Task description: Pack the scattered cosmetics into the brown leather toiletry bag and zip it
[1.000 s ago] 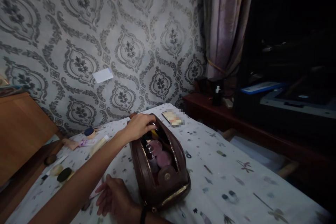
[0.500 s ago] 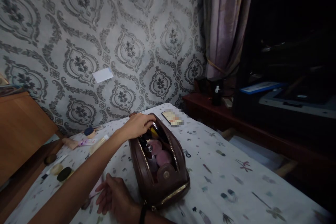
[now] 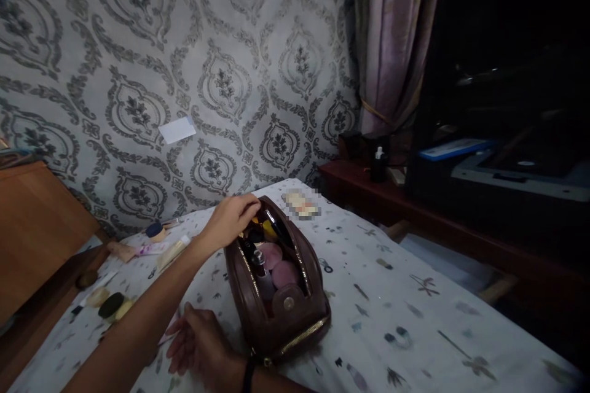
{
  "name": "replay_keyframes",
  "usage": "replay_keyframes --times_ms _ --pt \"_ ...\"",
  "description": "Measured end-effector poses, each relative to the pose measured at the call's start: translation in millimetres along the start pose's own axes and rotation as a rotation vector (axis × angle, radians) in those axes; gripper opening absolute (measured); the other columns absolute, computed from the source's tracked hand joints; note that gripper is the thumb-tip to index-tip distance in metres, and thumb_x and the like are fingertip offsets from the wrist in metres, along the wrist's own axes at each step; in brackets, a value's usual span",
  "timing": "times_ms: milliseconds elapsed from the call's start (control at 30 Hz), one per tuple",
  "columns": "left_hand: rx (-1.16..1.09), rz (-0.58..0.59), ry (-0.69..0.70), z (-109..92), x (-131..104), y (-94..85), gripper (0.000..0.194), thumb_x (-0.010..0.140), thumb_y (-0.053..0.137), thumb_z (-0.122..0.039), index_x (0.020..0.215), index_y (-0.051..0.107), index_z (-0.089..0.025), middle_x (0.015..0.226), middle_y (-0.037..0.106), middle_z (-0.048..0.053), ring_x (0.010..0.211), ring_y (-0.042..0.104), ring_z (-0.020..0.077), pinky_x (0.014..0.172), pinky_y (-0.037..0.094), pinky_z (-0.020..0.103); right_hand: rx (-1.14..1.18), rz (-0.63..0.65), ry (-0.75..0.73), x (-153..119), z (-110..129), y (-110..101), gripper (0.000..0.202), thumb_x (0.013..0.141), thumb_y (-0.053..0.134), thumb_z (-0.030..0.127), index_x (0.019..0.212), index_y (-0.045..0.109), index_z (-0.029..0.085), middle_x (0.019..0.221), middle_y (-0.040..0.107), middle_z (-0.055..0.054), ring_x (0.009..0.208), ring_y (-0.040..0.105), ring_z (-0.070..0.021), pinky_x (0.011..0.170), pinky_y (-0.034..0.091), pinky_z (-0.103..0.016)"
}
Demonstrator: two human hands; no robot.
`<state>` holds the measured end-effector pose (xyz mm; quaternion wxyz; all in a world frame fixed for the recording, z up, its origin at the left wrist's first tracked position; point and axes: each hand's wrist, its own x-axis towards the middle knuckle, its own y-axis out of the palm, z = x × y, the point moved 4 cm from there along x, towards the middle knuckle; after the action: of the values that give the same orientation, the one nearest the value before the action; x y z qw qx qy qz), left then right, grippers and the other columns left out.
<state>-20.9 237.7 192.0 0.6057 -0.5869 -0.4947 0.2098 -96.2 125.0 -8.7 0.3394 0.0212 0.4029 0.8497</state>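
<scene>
A brown leather bag (image 3: 262,334) with gold zippers lies unzipped on the patterned sheet (image 3: 369,276). Inside are two round pink items (image 3: 284,274), a clear-capped bottle, something yellow and dark tubes. At the bag's far end, my left hand (image 3: 235,215) has its fingers closed at the rim; the fingertips are partly hidden. My right hand (image 3: 198,344), a black band at its wrist, rests left of the bag's near end, below my left forearm. Its fingers are loosely spread, palm facing left, beside a pale pink item partly hidden behind it.
Left on the sheet lie a navy-capped jar (image 3: 155,232), a white-and-purple tube (image 3: 151,249) and a dark round lid (image 3: 111,306). A phone (image 3: 302,204), partly pixelated, is beyond the bag. A wooden cabinet (image 3: 41,227) stands left; a dark red desk (image 3: 341,178) is right.
My left hand has shifted slightly left, from over the bag's opening to its far rim, showing more of the yellow item inside. My right hand has hardly moved. The view has shifted slightly.
</scene>
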Motion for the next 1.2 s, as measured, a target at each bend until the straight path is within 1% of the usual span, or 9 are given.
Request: replay_keyframes --times_ms 167,300,433,633,733,867,967,1067,1200 --pt "-0.115 -0.330 -0.029 9.3 -40.5 -14.3 0.031 0.098 0.043 -0.036 0.102 0.069 -0.019 0.101 0.074 0.007 0.097 0.065 0.0220 0.085 0.047 0.032 0.006 0.030 -0.019 3.3 -4.0 -1.1 0.061 0.100 0.033 0.058 0.072 0.063 0.012 0.049 0.058 0.000 0.033 0.051 -0.0102 0.038 0.033 -0.021" --pt "-0.157 -0.461 -0.145 24.6 -82.4 -14.0 0.031 0.097 0.046 -0.039 0.103 0.069 -0.019 0.104 0.073 0.007 0.102 0.065 0.0227 0.091 0.047 0.034 0.020 0.006 -0.021 6.7 -5.2 -2.5 0.062 0.096 0.040 0.065 0.072 0.063 0.012 0.049 0.059 -0.001 0.033 0.051 -0.0106 0.040 0.034 -0.022" --pt "-0.155 -0.466 -0.295 51.8 -125.2 -2.9 0.034 0.094 0.048 -0.045 0.099 0.070 -0.019 0.103 0.073 0.008 0.102 0.065 0.0244 0.090 0.049 0.035 0.032 0.028 -0.027 10.9 -6.4 -0.4 0.064 0.093 0.043 0.069 0.070 0.062 0.012 0.048 0.057 0.000 0.032 0.049 -0.0103 0.038 0.033 -0.022" --pt "-0.123 -0.433 -0.503 97.3 -183.9 15.0 0.042 0.085 0.050 -0.056 0.094 0.071 -0.021 0.101 0.076 0.008 0.092 0.069 0.0270 0.069 0.054 0.033 0.062 0.034 -0.037 5.5 -2.7 1.6 0.062 0.095 0.043 0.065 0.068 0.062 0.012 0.047 0.058 -0.001 0.031 0.049 -0.0093 0.035 0.030 -0.021" --pt "-0.121 -0.429 -0.585 110.4 -204.0 22.8 0.044 0.084 0.049 -0.058 0.093 0.071 -0.022 0.100 0.077 0.007 0.092 0.070 0.0281 0.070 0.055 0.034 0.056 0.043 -0.031 0.2 0.8 1.9 0.061 0.095 0.044 0.064 0.072 0.063 0.012 0.047 0.059 0.000 0.032 0.050 -0.0092 0.035 0.030 -0.021" --pt "-0.169 -0.464 -0.636 119.5 -218.4 34.6 0.045 0.085 0.047 -0.059 0.093 0.070 -0.021 0.095 0.077 0.007 0.089 0.070 0.0280 0.074 0.055 0.036 0.045 0.025 -0.034 -2.9 2.5 0.7 0.060 0.095 0.042 0.065 0.079 0.065 0.011 0.049 0.060 0.000 0.034 0.052 -0.0096 0.037 0.030 -0.021" --pt "-0.201 -0.479 -0.642 124.0 -221.3 41.2 0.042 0.085 0.048 -0.057 0.091 0.069 -0.020 0.093 0.077 0.007 0.086 0.070 0.0268 0.076 0.055 0.036 0.055 0.032 -0.061 -3.6 3.5 0.6 0.064 0.087 0.048 0.073 0.077 0.064 0.011 0.050 0.060 0.000 0.036 0.053 -0.0103 0.039 0.030 -0.022" --pt "-0.208 -0.511 -0.630 125.6 -222.8 40.1 0.040 0.085 0.048 -0.053 0.089 0.069 -0.020 0.093 0.076 0.007 0.089 0.069 0.0266 0.082 0.054 0.037 0.065 0.028 -0.070 -5.1 4.8 -0.2 0.067 0.079 0.056 0.077 0.077 0.064 0.010 0.052 0.061 -0.001 0.037 0.053 -0.0107 0.039 0.030 -0.023" --pt "-0.217 -0.540 -0.664 126.3 -230.2 30.9 0.037 0.086 0.047 -0.050 0.089 0.068 -0.019 0.092 0.075 0.008 0.087 0.068 0.0254 0.078 0.052 0.035 0.073 0.033 -0.072 -7.3 6.1 -1.9 0.063 0.077 0.061 0.075 0.079 0.063 0.012 0.055 0.062 0.001 0.040 0.054 -0.0097 0.043 0.032 -0.023"
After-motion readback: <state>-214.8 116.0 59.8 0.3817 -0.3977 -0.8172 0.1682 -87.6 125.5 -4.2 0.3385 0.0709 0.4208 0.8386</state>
